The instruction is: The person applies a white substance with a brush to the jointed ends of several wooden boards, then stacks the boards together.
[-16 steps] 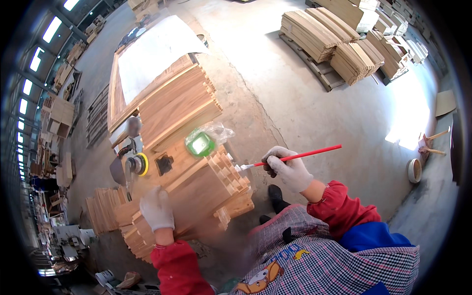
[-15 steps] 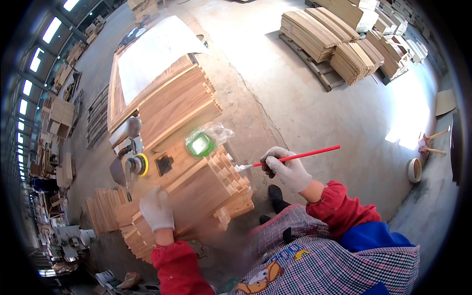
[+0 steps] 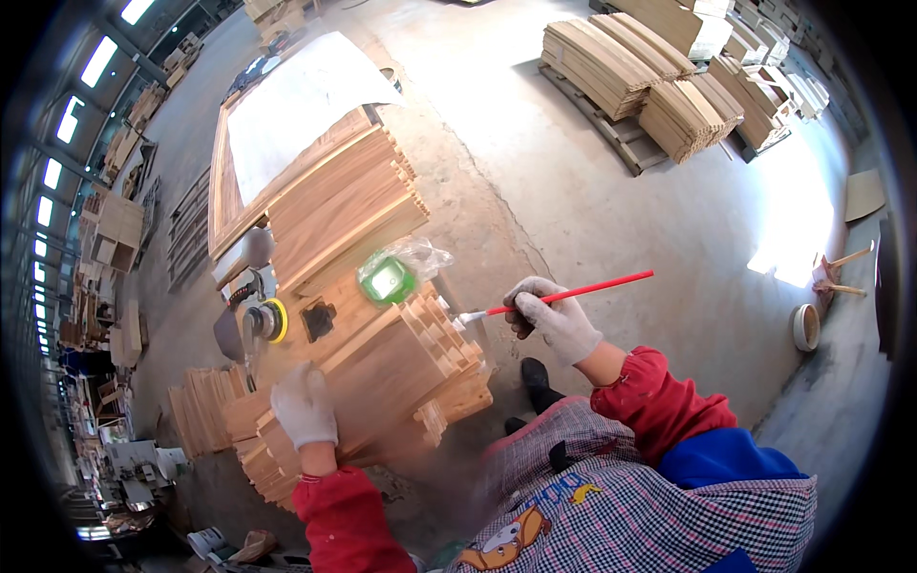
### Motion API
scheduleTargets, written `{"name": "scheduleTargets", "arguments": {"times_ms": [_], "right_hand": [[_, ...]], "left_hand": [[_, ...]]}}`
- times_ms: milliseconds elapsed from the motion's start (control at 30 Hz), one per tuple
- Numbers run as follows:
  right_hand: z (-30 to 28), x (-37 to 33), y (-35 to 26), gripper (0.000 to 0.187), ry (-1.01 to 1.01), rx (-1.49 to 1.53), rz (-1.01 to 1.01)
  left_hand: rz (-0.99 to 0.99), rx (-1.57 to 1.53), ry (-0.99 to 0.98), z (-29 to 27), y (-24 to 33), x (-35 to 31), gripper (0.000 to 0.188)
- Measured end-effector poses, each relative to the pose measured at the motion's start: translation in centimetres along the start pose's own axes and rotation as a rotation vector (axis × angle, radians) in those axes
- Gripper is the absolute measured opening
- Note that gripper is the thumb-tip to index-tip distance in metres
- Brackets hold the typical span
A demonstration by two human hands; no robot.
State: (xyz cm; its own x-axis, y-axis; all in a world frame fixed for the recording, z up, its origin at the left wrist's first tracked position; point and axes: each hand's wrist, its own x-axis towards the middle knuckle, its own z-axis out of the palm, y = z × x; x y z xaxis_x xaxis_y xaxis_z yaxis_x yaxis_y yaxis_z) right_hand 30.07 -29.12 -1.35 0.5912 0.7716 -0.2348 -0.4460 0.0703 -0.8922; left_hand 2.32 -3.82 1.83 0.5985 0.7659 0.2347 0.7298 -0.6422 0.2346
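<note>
My right hand [image 3: 557, 323], in a pale glove, is closed round a brush [image 3: 573, 289] with a long red handle. The brush's white bristle end is at the jagged, notched ends of a stack of wooden boards [image 3: 392, 368]. My left hand [image 3: 305, 409], also gloved, lies at the opposite end of the top board, its fingers curled at the board's far edge. Just beyond the stack stands a green tub [image 3: 387, 281] with shiny pale contents and clear plastic about it.
A round sander with a yellow pad [image 3: 275, 321] lies left of the tub. Farther off are another board stack [image 3: 344, 205] and a white sheet [image 3: 296, 115] over a wooden frame. More boards [image 3: 205, 406] stand at left. Pallets of planks [image 3: 611, 72] sit at far right.
My right hand and the brush have shifted slightly left, bringing the bristles closer to the board ends. My left hand has stayed in place.
</note>
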Motion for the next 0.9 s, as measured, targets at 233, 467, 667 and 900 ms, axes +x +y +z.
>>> {"name": "scheduleTargets", "arguments": {"times_ms": [233,467,667,900], "right_hand": [[0.1,-1.6,-1.8,0.015,-0.070,-0.052,0.004],[0.9,-2.2,-2.4,0.014,-0.127,-0.286,-0.049],[0.6,-2.6,-2.2,0.013,-0.109,-0.293,-0.047],[0.6,-1.9,-2.3,0.014,-0.072,-0.163,-0.081]], "left_hand": [[-0.001,0.027,0.013,0.1,0.1,0.0,0.027],[0.011,0.027,0.029,0.2,-0.1,0.1,0.026],[-0.007,0.038,0.006,0.1,0.2,0.0,0.026],[0.008,0.024,0.012,0.2,-0.1,0.0,0.026]]}}
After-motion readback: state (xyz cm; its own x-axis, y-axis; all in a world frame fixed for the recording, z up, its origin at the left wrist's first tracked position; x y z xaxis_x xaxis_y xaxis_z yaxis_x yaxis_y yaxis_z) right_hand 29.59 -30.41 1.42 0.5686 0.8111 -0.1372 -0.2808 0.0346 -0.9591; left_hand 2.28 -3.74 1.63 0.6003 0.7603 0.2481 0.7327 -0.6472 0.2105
